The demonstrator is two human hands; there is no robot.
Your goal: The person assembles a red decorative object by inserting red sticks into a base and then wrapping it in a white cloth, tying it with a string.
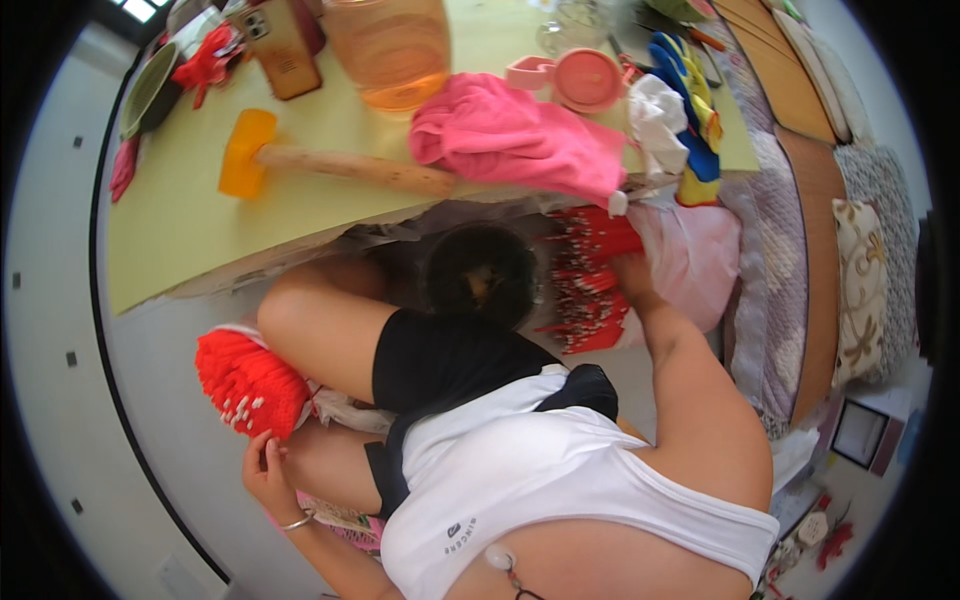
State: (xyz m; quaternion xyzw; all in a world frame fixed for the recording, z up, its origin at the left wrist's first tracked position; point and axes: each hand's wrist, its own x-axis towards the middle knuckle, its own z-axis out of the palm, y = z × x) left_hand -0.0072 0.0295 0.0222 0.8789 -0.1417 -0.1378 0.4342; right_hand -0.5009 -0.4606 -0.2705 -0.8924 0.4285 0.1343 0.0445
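My left hand (268,478) is beside my thigh, fingers loosely bent and apart, fingertips at the lower edge of a bundle of red cords with white tips (248,375). That bundle sits against my leg. Under the table's edge on the right, my right hand (633,278) reaches into a stack of red strips with white tips (590,280). Its fingers are close together on the strips, and their tips are partly hidden. A pink-white plastic sheet (695,260) lies beside that stack, next to my right wrist.
The pale green table (180,245) carries a yellow-headed mallet (250,155), a pink cloth (515,135), a phone (278,50), an orange-tinted container (390,50), a pink lid (587,80) and blue-yellow gloves (690,110). Below it stands a dark round bin (480,275). A sofa cushion (860,290) is at right.
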